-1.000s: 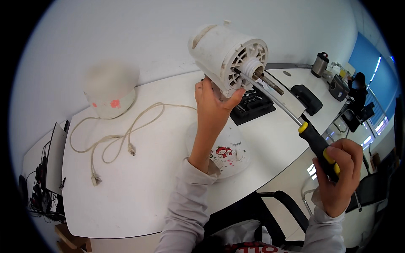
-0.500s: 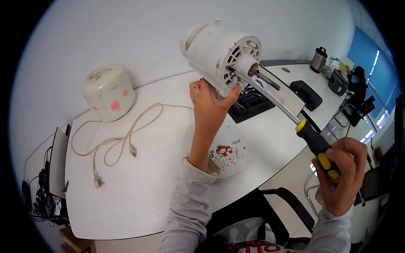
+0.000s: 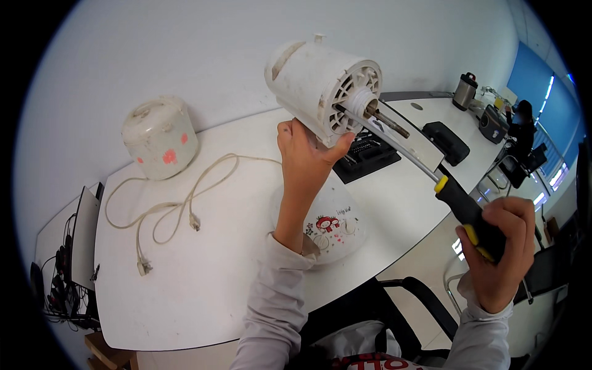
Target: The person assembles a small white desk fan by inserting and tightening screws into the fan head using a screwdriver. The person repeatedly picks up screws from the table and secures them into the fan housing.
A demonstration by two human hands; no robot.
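Observation:
My left hand (image 3: 303, 154) grips the white fan motor housing (image 3: 311, 83) from beneath, thumb at its front rim. The housing is raised above the table and tilted, its round grille and metal shaft (image 3: 393, 122) facing right. A screwdriver (image 3: 462, 200) with a black and yellow handle is held in my right hand (image 3: 509, 256), fingers wrapped round the handle. Its long blade reaches into a slot of the grille beside the shaft; the tip is hidden inside. Under my left forearm lies the white fan base (image 3: 345, 219) with cartoon prints, partly covered by the arm.
A white rice cooker (image 3: 160, 139) stands at the back left, and a pale cord (image 3: 179, 203) with plugs lies on the white table (image 3: 185, 296). Behind the housing are a black tool case (image 3: 370, 160) and another black case (image 3: 447, 142). A chair (image 3: 425, 296) is at the front right; a person (image 3: 524, 129) sits far right.
The screwdriver handle has turned in my right hand, whose fingers have shifted round it. The housing sits slightly lower in view; my left hand keeps its grip.

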